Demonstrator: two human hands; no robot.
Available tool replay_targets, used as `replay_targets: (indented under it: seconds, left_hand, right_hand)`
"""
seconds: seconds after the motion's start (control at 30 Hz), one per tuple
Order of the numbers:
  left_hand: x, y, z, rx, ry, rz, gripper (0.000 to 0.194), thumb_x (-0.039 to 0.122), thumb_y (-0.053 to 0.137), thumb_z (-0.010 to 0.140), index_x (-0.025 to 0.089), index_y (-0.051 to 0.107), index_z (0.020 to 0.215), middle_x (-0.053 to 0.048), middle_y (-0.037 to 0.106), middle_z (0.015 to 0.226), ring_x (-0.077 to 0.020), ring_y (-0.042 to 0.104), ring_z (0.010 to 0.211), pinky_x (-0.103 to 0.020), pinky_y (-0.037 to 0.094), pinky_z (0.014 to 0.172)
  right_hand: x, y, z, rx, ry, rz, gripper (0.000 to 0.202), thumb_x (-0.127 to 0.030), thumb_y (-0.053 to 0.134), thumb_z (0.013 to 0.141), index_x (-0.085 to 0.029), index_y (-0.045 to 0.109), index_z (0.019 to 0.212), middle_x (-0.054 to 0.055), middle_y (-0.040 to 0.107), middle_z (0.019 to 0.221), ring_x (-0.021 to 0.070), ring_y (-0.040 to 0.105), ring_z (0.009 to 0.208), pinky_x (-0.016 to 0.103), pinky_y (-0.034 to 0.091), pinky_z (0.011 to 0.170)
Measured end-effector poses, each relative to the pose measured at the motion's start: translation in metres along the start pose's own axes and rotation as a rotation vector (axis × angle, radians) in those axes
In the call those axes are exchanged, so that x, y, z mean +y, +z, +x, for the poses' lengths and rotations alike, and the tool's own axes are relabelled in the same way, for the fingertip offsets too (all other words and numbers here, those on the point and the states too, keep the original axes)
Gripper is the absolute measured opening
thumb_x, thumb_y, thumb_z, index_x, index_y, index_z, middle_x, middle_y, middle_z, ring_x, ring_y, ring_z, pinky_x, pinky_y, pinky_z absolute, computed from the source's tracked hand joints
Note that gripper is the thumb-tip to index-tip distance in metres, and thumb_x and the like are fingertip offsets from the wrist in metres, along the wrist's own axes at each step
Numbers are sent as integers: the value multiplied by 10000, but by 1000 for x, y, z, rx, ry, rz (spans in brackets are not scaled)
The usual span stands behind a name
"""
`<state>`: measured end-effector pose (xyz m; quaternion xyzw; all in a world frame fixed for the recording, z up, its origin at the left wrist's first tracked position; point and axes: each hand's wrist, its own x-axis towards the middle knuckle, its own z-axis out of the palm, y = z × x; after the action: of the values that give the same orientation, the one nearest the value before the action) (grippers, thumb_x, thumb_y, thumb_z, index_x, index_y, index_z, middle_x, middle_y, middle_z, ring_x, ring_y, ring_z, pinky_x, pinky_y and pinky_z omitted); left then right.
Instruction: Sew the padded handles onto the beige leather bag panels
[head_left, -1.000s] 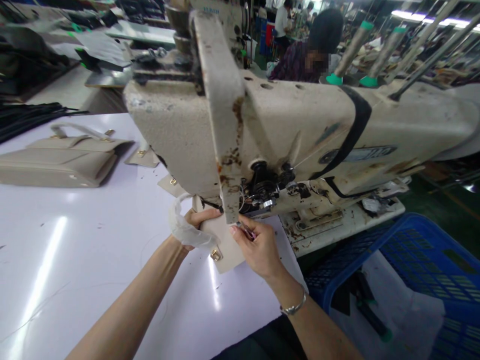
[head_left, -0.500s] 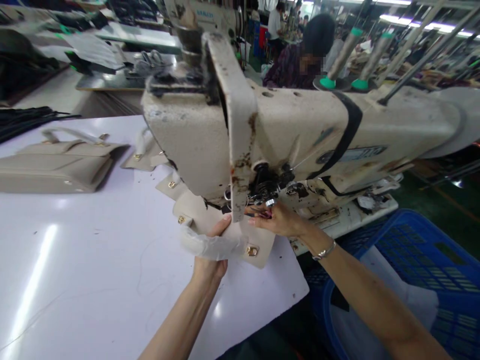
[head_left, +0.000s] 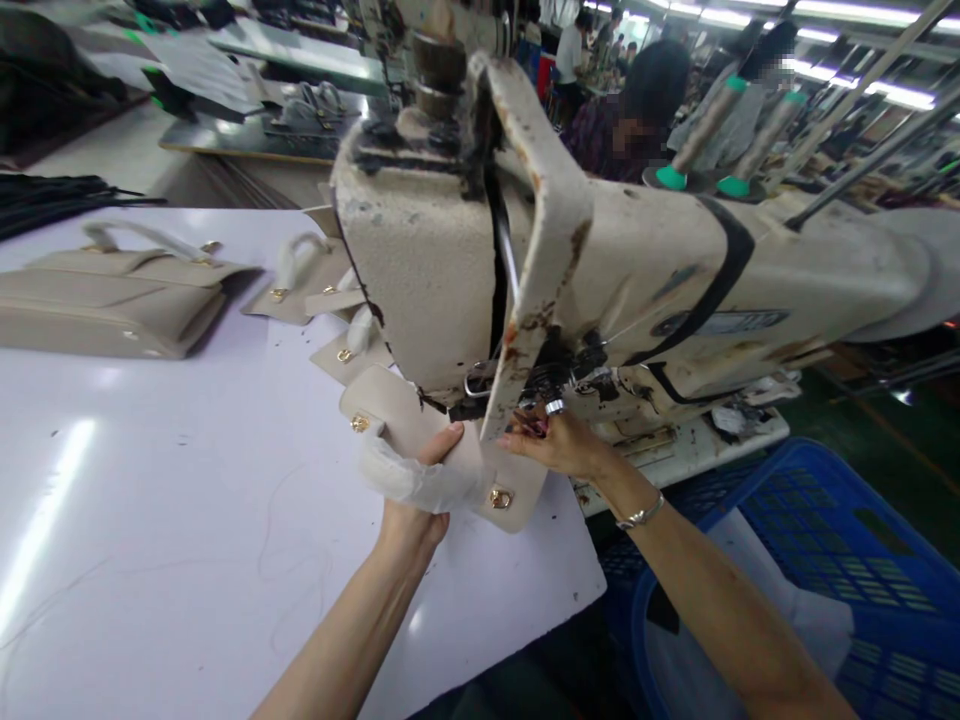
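A beige leather bag panel (head_left: 397,400) lies under the head of a white, rust-marked sewing machine (head_left: 420,270). It carries gold ring fittings and a bag handle (head_left: 420,482) wrapped in clear film. My left hand (head_left: 420,505) reaches under the handle and grips the panel, thumb on top near the presser foot. To the right of the needle area, my right hand (head_left: 562,440) is closed round small red-handled snips (head_left: 534,424), mostly hidden by the fingers. Its fingertips rest at the panel's right part. The needle is hidden behind the machine's front bar.
A beige handbag (head_left: 112,300) and more panels with wrapped handles (head_left: 296,275) lie on the white tabletop (head_left: 187,500) at left. A blue plastic basket (head_left: 810,470) stands at lower right. Thread cones (head_left: 709,130) rise behind the machine; a person (head_left: 645,100) sits beyond.
The view has shifted, so the machine head appears larger and farther right. Both hands keep their hold, and the panel lies almost the same under the machine.
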<state>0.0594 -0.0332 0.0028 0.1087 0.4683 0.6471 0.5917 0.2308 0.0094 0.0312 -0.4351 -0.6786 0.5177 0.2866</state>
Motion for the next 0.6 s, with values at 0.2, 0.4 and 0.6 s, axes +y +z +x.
replay_targets:
  seconds: [0.2,0.4,0.6]
  left_hand:
    - [6,-5,8,-33,-44,12,312,159,868,563,123,736,844,-66,756,895,-198,700,728,-260,607,631]
    - [12,-11,20,-136,-11,39,281,127,867,581,152,760,839,-63,768,926,-215,722,739,-278,635,659]
    - [18,-17,34,-171,-63,94,307,158,878,561,135,784,853,-101,779,899,-269,737,726,-334,652,665]
  right_hand:
    - [0,12,-4,17,10,161,247,-333,659,797,-160,617,626,-36,530,634,85,424,611,200,362,579]
    - [-5,27,-10,144,60,224,295,-307,681,773,-181,554,539,-27,505,579,97,434,591,209,392,558]
    - [-1,37,-13,232,12,162,166,-269,669,822,-173,706,692,-15,557,620,110,469,612,230,433,624]
